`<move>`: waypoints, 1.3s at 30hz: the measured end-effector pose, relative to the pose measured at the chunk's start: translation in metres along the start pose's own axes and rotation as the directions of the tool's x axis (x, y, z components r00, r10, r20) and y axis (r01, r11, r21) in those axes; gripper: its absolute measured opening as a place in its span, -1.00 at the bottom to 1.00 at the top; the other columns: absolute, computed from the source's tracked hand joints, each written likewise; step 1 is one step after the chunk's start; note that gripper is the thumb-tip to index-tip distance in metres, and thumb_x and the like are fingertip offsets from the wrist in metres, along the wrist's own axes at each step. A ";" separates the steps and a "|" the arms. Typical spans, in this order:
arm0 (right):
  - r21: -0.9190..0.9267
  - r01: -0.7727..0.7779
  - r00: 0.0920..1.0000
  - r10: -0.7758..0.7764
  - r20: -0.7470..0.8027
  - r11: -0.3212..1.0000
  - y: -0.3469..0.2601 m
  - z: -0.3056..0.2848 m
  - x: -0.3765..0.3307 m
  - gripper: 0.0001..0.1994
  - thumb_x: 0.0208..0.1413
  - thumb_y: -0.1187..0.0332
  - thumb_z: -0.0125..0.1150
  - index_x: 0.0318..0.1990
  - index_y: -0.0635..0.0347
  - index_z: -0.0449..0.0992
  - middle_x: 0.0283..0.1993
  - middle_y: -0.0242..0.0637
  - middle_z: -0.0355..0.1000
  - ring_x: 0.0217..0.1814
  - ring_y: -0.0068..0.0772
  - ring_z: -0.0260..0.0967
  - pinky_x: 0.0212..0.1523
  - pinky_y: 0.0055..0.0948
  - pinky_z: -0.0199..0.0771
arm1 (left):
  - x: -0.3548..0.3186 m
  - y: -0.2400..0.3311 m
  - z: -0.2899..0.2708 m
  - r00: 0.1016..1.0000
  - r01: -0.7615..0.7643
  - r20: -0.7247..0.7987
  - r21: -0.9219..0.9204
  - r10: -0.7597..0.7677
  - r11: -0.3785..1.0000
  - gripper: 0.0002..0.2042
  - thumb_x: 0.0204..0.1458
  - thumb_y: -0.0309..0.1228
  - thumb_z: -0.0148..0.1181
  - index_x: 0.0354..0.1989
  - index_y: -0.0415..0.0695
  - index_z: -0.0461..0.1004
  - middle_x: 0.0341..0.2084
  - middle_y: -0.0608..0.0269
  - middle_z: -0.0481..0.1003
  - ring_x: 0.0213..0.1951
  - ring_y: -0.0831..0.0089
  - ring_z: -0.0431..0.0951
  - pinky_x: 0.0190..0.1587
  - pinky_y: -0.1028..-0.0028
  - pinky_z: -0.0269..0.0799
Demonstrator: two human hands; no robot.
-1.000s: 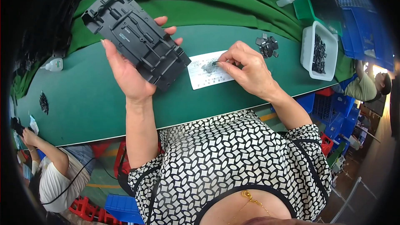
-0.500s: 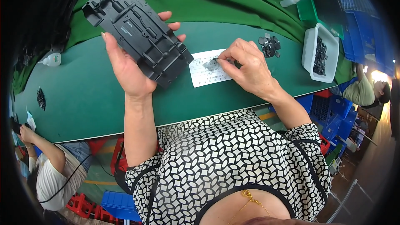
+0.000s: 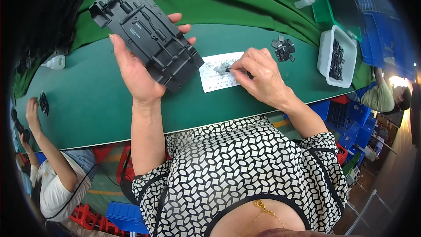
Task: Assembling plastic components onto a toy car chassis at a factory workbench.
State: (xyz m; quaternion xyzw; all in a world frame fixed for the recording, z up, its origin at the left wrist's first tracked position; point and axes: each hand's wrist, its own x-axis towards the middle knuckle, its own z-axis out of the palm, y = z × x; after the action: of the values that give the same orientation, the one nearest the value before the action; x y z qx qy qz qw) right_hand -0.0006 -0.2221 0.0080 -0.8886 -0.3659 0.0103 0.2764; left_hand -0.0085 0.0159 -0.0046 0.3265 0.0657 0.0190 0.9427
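A long black moulded plastic chassis (image 3: 147,35) lies tilted across my left hand (image 3: 142,79), its ribbed side up. The thumb is at its left edge and the fingertips show past its right edge. To the right, my right hand (image 3: 264,79) pinches a small black piece (image 3: 228,70) between thumb and forefinger. The piece is just over a grey, wet-looking patch (image 3: 220,67) on a white printed paper (image 3: 215,84). Whether it touches the patch I cannot tell. The paper lies flat on the green table (image 3: 197,114).
Small black pieces (image 3: 283,49) lie heaped beyond my right hand. Further right stands a white tub (image 3: 325,57) holding black parts, with a white squeeze bottle (image 3: 304,2) behind. Another bottle (image 3: 55,62) and a black heap (image 3: 44,104) are left, near a co-worker's hand (image 3: 32,115). Green cloth (image 3: 245,4) lines the back.
My right hand has shifted slightly over the paper, and the pinched piece now shows more plainly. The chassis has moved slightly right. The co-worker's hand has reached up to the left heap.
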 end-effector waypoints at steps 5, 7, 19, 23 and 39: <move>0.007 -0.025 0.999 0.025 -0.034 1.000 -0.001 -0.003 0.004 -0.90 -0.15 0.53 0.25 -0.44 0.17 0.47 -0.49 -0.36 0.29 -0.40 -0.37 0.29 -0.32 -0.39 0.12 | 0.002 0.002 0.000 1.000 0.014 0.007 0.002 -0.014 1.000 -0.23 0.15 0.23 -0.53 0.25 -0.22 0.07 0.08 -0.21 0.26 0.01 -0.02 0.39 0.05 -0.10 0.35; 0.009 -0.025 0.999 0.025 -0.030 1.000 -0.002 0.000 0.004 -0.91 -0.15 0.53 0.24 -0.45 0.16 0.47 -0.50 -0.37 0.29 -0.42 -0.39 0.29 -0.32 -0.39 0.12 | 0.002 0.003 0.000 1.000 0.012 0.013 0.000 -0.012 1.000 -0.23 0.15 0.23 -0.53 0.25 -0.22 0.06 0.09 -0.21 0.26 0.01 -0.02 0.39 0.05 -0.10 0.34; 0.599 -0.103 0.954 0.249 -0.165 0.794 -0.017 -0.015 0.006 -0.87 -0.10 0.56 0.31 -0.34 0.24 0.56 -0.40 -0.37 0.37 -0.46 -0.57 0.25 -0.44 -0.58 0.26 | 0.000 -0.007 -0.006 0.949 0.094 0.316 -0.263 -0.007 0.960 -0.18 0.11 0.28 -0.49 0.19 -0.28 0.14 0.02 -0.20 0.32 -0.06 0.02 0.44 0.10 -0.03 0.29; 0.099 0.328 0.889 -0.272 -0.368 0.940 -0.018 -0.016 0.016 -0.76 -0.26 0.63 0.32 -0.33 0.23 0.54 -0.41 -0.38 0.30 -0.46 -0.42 0.24 -0.42 -0.43 0.19 | -0.002 -0.010 -0.001 0.961 0.068 0.276 -0.230 -0.002 0.971 -0.15 0.10 0.30 -0.54 0.16 -0.31 0.16 -0.03 -0.25 0.36 -0.08 -0.01 0.49 -0.13 0.17 0.53; -0.208 0.500 0.793 -0.541 -0.281 0.841 -0.017 -0.006 0.024 -0.83 -0.25 0.46 0.29 -0.39 0.14 0.54 -0.44 -0.51 0.35 -0.46 -0.57 0.31 -0.35 -0.45 0.12 | -0.005 -0.010 0.001 0.962 0.098 0.266 -0.141 -0.058 0.985 -0.15 0.10 0.30 -0.54 0.14 -0.33 0.19 -0.05 -0.24 0.38 -0.09 0.06 0.50 -0.09 0.20 0.52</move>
State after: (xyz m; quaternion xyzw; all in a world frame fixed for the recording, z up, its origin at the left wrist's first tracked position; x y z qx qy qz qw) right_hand 0.0079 -0.1991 0.0255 -0.7574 -0.5450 -0.2371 0.2705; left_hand -0.0135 0.0073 -0.0099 0.2499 -0.0475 -0.0564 0.9655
